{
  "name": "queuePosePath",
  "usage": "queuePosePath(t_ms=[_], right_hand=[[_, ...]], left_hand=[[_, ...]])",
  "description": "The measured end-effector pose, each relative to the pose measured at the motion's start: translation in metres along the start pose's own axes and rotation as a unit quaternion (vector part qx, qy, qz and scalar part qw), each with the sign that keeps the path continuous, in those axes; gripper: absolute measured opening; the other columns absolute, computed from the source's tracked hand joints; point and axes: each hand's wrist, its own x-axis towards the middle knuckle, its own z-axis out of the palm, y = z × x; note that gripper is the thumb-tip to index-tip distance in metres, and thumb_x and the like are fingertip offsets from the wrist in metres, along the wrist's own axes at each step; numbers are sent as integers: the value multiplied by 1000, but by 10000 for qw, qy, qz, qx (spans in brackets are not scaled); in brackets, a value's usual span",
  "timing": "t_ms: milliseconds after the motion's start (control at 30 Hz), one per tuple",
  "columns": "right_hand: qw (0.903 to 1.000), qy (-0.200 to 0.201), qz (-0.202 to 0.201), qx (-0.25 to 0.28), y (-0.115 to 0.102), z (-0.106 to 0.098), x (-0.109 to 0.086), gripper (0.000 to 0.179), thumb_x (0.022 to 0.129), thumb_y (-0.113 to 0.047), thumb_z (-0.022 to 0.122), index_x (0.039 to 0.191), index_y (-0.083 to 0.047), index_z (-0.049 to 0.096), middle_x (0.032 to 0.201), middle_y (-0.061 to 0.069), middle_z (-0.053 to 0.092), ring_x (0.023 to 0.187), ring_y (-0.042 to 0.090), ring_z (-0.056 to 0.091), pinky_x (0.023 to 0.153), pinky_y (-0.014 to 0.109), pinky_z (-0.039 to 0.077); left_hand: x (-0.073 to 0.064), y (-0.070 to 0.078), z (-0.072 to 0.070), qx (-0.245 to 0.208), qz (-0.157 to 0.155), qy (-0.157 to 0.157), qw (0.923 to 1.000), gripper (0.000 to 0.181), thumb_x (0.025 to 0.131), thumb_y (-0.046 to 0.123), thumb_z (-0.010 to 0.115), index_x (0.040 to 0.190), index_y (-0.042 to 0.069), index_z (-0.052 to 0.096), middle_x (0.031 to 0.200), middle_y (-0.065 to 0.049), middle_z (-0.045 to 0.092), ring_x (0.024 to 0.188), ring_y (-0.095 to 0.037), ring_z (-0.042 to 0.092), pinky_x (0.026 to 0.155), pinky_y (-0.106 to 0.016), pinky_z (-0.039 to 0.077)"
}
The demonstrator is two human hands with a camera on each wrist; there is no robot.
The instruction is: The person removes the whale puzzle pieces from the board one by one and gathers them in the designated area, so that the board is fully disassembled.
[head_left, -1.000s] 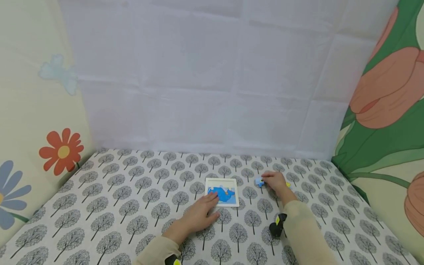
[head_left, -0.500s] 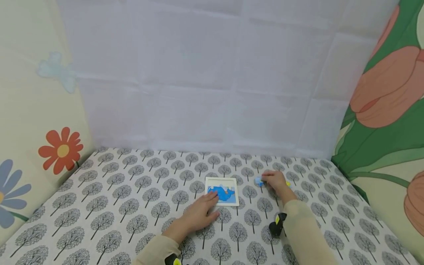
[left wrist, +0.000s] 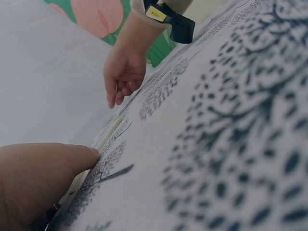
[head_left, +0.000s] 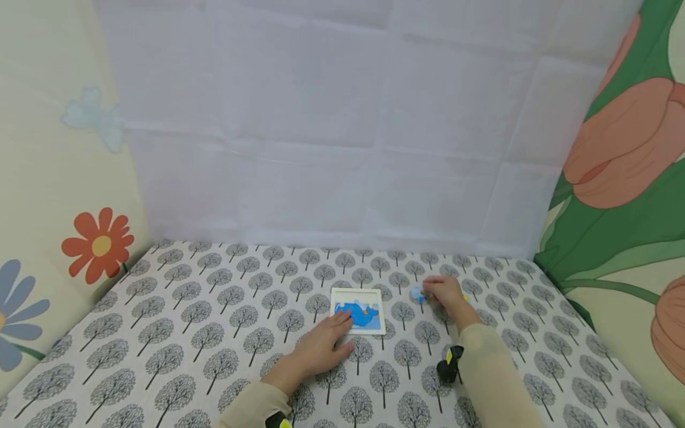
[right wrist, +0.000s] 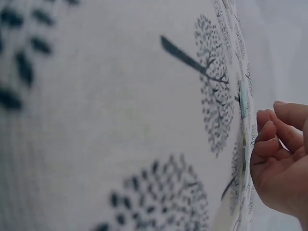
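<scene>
A small white-framed board (head_left: 357, 294) lies on the cloth in the head view, with a blue whale-like figure (head_left: 365, 316) on it. The straight fingers of my left hand (head_left: 323, 345) rest over its lower left part, and their tips touch the figure. To the right of the board lies a small light blue piece (head_left: 417, 295), partly hidden by my right hand (head_left: 445, 292). That hand's fingertips are right at the piece's edge. In the right wrist view its fingers are loosely curled above the cloth, and nothing shows between them.
A small yellow piece (head_left: 466, 298) shows just behind the right wrist. The table wears a tree-print cloth (head_left: 203, 339). A white sheet (head_left: 321, 131) hangs at the back, with flower-patterned panels on both sides. Each wrist carries a black camera (head_left: 448, 365).
</scene>
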Motion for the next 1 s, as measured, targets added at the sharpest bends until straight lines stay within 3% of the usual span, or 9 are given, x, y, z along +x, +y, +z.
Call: queuePosePath(t_ms=[100, 300, 467, 800, 1000], right_hand=[[10000, -21, 23, 57, -4, 0, -2, 25, 82, -9, 56, 102, 4, 59, 61, 3, 53, 46, 10, 37, 45, 23, 34], [9997, -135, -24, 181, -12, 7, -9, 24, 82, -8, 56, 102, 4, 59, 77, 7, 60, 49, 10, 40, 46, 21, 35], [9995, -285, -47, 95, -16, 17, -15, 22, 81, -9, 58, 100, 2, 61, 84, 7, 61, 57, 11, 48, 51, 21, 43], [9953, -848, -399, -225, -22, 39, -28, 22, 82, -13, 59, 101, -2, 62, 86, 5, 61, 70, 15, 54, 60, 27, 47], [9892, -1271, -665, -309, -25, 48, -39, 23, 82, -14, 58, 102, -2, 62, 77, 5, 58, 61, 14, 49, 52, 26, 44]], left_hand=[[0, 0, 1, 16, 18, 23, 10000, 52, 85, 28, 52, 125, -3, 41, 134, -14, 32, 123, -29, 26, 99, -43, 23], [0, 0, 2, 71, 78, 83, 9999, 52, 85, 28, 53, 125, -4, 42, 133, -15, 33, 122, -30, 27, 98, -43, 24], [0, 0, 3, 78, 79, 55, 9999, 52, 85, 28, 52, 125, -3, 42, 134, -15, 32, 122, -30, 26, 98, -43, 24], [-1, -1, 2, 118, 56, 61, 9999, 52, 85, 28, 52, 125, -3, 42, 134, -15, 32, 122, -30, 27, 98, -43, 25], [0, -1, 2, 67, 40, 115, 9999, 52, 85, 28, 53, 125, -3, 42, 133, -15, 33, 122, -30, 28, 98, -42, 25]])
